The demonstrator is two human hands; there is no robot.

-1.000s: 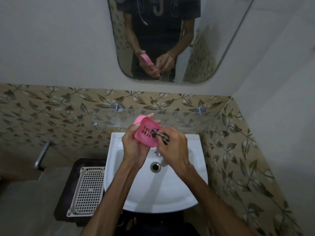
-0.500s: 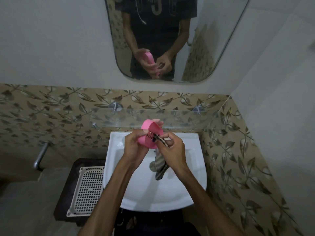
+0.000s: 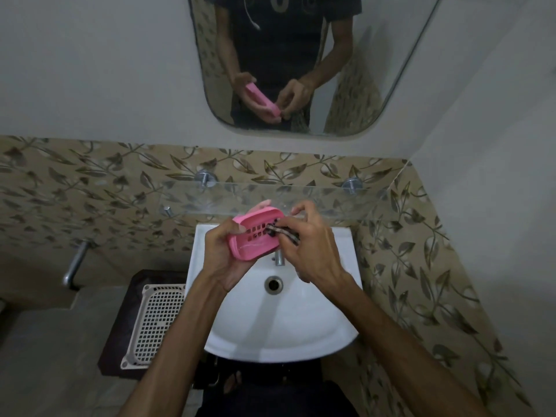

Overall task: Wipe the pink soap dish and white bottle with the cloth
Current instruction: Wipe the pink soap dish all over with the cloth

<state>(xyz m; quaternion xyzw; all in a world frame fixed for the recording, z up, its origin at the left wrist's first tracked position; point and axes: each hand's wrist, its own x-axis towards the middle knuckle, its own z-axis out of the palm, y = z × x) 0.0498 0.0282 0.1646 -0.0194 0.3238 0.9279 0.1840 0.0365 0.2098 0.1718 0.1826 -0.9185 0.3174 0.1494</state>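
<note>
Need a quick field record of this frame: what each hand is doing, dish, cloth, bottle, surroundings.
left hand: grips pink soap dish, tilted above sink
right hand: pinches cloth against dish's slotted inside
cloth: dark, striped, mostly bunched in the hand
white bottle: not visible
tap: below the dish
white grid tray: left of sink
glass shelf: behind the hands
mirror: reflects both hands

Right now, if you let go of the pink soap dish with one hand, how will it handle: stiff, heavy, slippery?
Likely stiff: the soap dish keeps its moulded shape in the left hand. Probably light, being thin slotted plastic held at its edges. Its smooth surface could slip, so keep it over the sink while the right hand works the cloth.
</note>
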